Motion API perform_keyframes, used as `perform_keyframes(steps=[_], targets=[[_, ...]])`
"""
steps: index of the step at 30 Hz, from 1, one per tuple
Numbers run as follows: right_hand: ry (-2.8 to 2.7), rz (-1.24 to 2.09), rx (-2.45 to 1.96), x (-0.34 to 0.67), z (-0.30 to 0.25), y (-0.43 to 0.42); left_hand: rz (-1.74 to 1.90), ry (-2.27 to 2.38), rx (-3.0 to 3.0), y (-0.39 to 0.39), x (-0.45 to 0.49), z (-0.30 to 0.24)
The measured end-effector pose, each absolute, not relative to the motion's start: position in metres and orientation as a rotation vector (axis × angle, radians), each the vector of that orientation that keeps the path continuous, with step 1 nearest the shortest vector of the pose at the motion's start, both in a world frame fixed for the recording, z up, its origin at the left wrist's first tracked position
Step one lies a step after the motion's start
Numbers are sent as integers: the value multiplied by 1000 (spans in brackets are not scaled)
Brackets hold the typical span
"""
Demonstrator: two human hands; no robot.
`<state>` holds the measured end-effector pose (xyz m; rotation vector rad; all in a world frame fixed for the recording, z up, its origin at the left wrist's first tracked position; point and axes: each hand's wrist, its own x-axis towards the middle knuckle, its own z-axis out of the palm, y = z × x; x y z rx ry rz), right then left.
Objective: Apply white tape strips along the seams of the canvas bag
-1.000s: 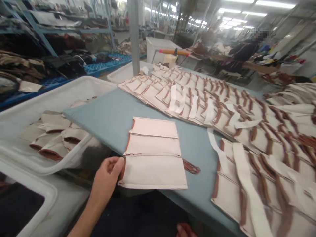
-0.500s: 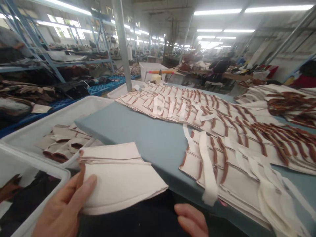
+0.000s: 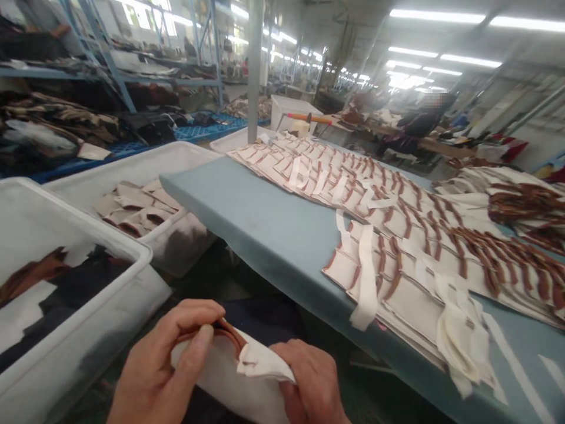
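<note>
The left hand (image 3: 165, 359) and right hand (image 3: 313, 377) both pinch the cream piece (image 3: 263, 361). Its bent brown edge (image 3: 235, 336) might crease if they squeeze too hard.

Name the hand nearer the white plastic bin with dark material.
Left. The left hand is just right of the white plastic bin; the right hand is farther right.

At the bottom centre, the left hand (image 3: 170, 362) pinches the brown edge (image 3: 237, 340) of a cream fabric piece (image 3: 265, 364); the right hand (image 3: 312, 380) grips its right end. At the right, similar pieces (image 3: 417, 300) lie in overlapping rows on a blue-grey table (image 3: 260, 215). White bins (image 3: 101, 330) stand at the left.
</note>
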<state>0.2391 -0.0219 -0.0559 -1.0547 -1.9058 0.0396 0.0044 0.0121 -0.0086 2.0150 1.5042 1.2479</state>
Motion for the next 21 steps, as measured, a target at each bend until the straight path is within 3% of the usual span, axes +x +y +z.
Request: perform_keyframes(steps=[6,11,16,21], targets=[[-1918,119,-1181,242,-54,-49,1332,1247,2200,4,15,-30],[-1983,35,-1223,242,-45,-40,1086,1017,2097,5,12,-23],[-2185,-14,-1165,250,-25,-17,912,1090,1814,11,12,-6],[-1961,570,-1302,241,-20,-26,822,1057,1636,7,13,-8]])
